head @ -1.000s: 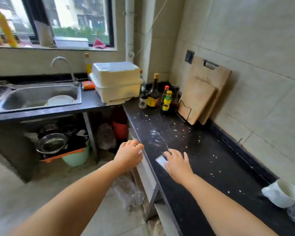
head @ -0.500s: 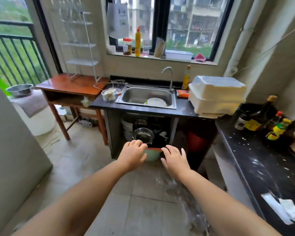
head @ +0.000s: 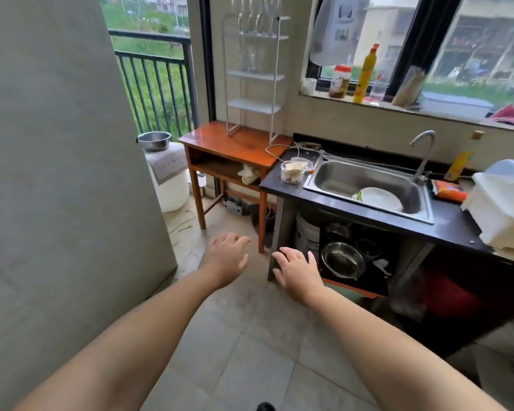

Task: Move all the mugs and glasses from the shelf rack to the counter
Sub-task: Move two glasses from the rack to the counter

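Observation:
A white wire shelf rack (head: 254,75) stands on a wooden side table (head: 235,145) at the back, by the balcony door. Several clear stemmed glasses (head: 257,13) sit on its top tier, and another clear glass (head: 250,59) on the tier below. The two lower tiers look bare. My left hand (head: 226,258) and my right hand (head: 297,271) are both held out in front of me over the tiled floor, fingers apart, holding nothing, well short of the rack.
A black counter (head: 282,185) with a steel sink (head: 368,188) runs to the right; a plate lies in the sink and a white bin (head: 508,203) stands on the counter's right end. A grey wall panel (head: 57,173) fills the left. Pots are stored under the sink.
My view has swung left, from the side counter to the sink and then to the shelf rack. My right hand has left the counter top; both hands stay empty.

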### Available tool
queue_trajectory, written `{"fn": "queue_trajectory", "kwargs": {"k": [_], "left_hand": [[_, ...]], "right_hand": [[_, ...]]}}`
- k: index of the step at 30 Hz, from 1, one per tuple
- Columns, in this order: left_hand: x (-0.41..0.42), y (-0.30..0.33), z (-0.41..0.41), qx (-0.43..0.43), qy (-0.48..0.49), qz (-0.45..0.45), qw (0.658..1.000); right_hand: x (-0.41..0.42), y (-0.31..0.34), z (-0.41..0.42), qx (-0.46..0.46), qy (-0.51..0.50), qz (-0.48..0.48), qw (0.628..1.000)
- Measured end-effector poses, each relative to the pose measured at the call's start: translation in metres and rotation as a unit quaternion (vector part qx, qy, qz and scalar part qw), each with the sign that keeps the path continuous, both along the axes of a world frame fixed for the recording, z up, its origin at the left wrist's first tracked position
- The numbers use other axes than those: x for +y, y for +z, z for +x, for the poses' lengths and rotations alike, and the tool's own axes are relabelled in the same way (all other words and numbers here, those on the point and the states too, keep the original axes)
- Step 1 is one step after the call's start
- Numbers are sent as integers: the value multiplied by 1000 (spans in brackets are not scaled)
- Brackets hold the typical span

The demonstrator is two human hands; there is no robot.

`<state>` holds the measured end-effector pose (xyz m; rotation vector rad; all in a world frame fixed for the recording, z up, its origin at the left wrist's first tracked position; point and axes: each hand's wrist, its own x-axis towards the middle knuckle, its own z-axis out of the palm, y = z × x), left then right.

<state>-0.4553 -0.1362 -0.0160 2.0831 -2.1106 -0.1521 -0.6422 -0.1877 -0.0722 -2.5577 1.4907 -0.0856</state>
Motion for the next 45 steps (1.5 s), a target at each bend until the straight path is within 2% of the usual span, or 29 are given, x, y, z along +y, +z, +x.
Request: {"fn": "queue_trajectory", "kwargs": {"k": [4, 11, 20, 27, 34, 40, 45], "left_hand": [[-54, 10, 42, -5, 25, -16, 1000], [-169, 17, 111, -3, 44, -33, 998], [-281, 23, 199, 33, 79, -50, 995], [-399, 33, 267, 30, 24, -74, 997], [-518, 64, 340, 7, -68, -83, 994], [-595, 77, 366, 31, -87, -92, 991], [-672, 95, 369, 83, -101, -126, 983]], "right_hand": [[-63, 1, 46, -30, -6, 8, 999], [-188, 33, 115, -12, 43, -31, 999], [-303, 56, 205, -12, 52, -43, 998], [-402, 66, 273, -36, 15, -70, 997], [-501, 85, 343, -52, -82, -91, 991], [-570, 122, 384, -82, -114, -130, 981], [-641, 153, 397, -89, -132, -155, 975]]}}
